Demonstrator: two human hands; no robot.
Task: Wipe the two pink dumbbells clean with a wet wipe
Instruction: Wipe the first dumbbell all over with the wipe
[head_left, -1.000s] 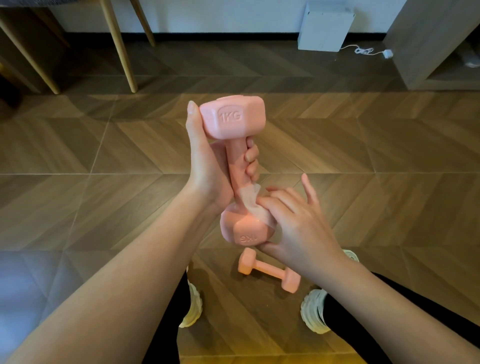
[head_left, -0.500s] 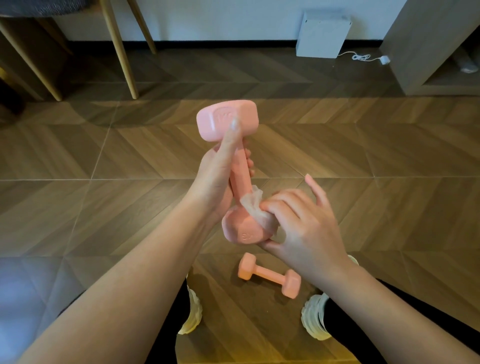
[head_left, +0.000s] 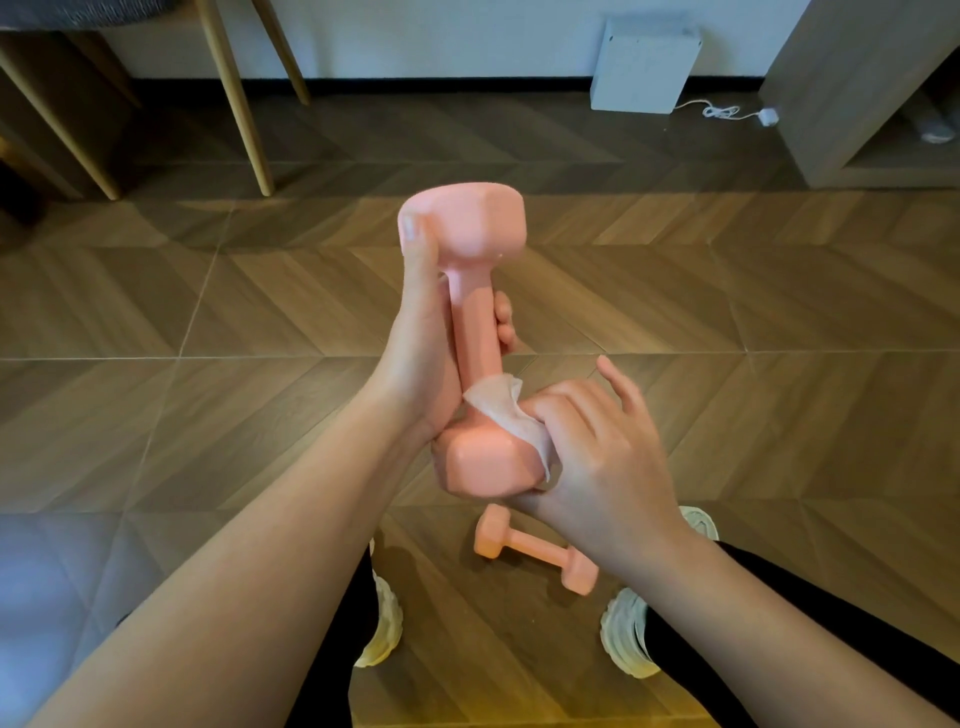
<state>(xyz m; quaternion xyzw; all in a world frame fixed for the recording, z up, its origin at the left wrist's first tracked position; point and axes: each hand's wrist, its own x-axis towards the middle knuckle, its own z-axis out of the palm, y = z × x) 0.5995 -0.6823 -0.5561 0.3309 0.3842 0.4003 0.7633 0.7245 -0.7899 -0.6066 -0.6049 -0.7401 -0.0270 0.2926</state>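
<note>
My left hand (head_left: 421, 358) grips the handle of a pink dumbbell (head_left: 475, 332) that stands nearly upright in the air, its thumb lying up along the top head. My right hand (head_left: 597, 457) pinches a crumpled wet wipe (head_left: 511, 415) and presses it on the right side of the lower head, where the handle joins. A second pink dumbbell (head_left: 535, 551) lies on the floor below, between my feet, partly hidden by my right wrist.
Wooden chair legs (head_left: 234, 93) stand at the back left. A white box (head_left: 644, 62) with a cable sits against the wall, a wooden cabinet (head_left: 852, 88) at the back right. My white shoes (head_left: 628, 634) rest on the herringbone floor.
My left hand has turned the dumbbell about its handle, so the 1KG face has rotated out of sight. My right hand kept the wipe on the lower head and slid round it.
</note>
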